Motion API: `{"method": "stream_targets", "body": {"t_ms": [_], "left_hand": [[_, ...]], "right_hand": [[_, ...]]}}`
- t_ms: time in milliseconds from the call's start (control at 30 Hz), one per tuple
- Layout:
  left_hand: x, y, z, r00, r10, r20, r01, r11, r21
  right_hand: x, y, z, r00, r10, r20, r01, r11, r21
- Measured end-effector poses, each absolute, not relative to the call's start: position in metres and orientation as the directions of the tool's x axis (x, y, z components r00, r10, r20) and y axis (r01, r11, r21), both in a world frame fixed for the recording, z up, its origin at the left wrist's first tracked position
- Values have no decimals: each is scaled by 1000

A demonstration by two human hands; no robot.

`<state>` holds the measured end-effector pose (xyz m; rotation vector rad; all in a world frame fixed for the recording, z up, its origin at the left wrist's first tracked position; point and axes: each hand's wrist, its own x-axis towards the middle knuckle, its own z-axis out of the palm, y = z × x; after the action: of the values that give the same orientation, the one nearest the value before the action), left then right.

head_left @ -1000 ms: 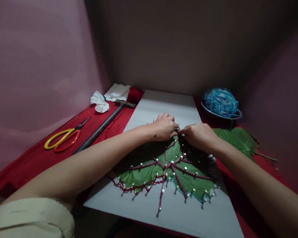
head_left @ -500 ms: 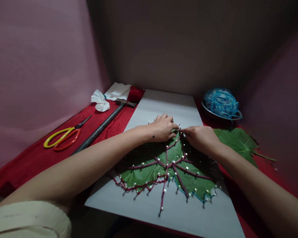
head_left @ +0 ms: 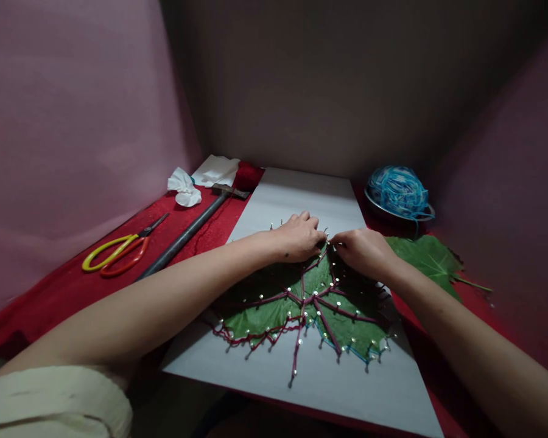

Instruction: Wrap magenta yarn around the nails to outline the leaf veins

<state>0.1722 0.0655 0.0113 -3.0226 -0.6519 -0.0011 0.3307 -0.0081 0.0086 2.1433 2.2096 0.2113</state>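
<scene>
A green leaf point(head_left: 265, 317) lies on a white board point(head_left: 237, 368), ringed with several nails. Purple yarn point(head_left: 296, 359) runs from nail to nail along its veins; red yarn point(head_left: 249, 347) edges the lower left and blue yarn point(head_left: 358, 354) the lower right. At the leaf's far tip, my left hand point(head_left: 301, 237) rests with curled fingers, its index finger and thumb by a nail point(head_left: 327, 234). From the other side my right hand point(head_left: 363, 250) meets it in a pinch at the same nail. Whatever the fingertips grip is too small to make out.
Left of the board lie a hammer point(head_left: 185, 243), scissors point(head_left: 114, 255), crumpled white paper point(head_left: 185, 187) and a red yarn ball point(head_left: 249, 175). On the right are blue yarn point(head_left: 398, 190) in a metal bowl point(head_left: 383, 212) and a loose leaf point(head_left: 427, 258). Red cloth point(head_left: 41, 304) covers the table.
The view has shifted slightly, so the board and bowl appear a little further left. Both hands stay at the leaf's far tip, with only small finger movement.
</scene>
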Motion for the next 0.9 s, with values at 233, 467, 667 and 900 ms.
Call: {"method": "stream_targets", "body": {"t_ms": [233, 467, 667, 900], "left_hand": [[172, 68, 6, 904, 428, 18, 428, -902, -46], [175, 64, 11, 893, 450, 26, 446, -890, 91], [180, 68, 9, 859, 512, -3, 494, -827, 268], [178, 66, 5, 824, 562, 72, 513, -794, 326]], "right_hand": [[326, -2, 14, 30, 999, 45, 999, -32, 44], [328, -3, 23, 16, 999, 43, 997, -12, -74], [324, -5, 26, 8, 998, 57, 990, 0, -143], [322, -4, 27, -47, 994, 102, 990, 59, -124]]}}
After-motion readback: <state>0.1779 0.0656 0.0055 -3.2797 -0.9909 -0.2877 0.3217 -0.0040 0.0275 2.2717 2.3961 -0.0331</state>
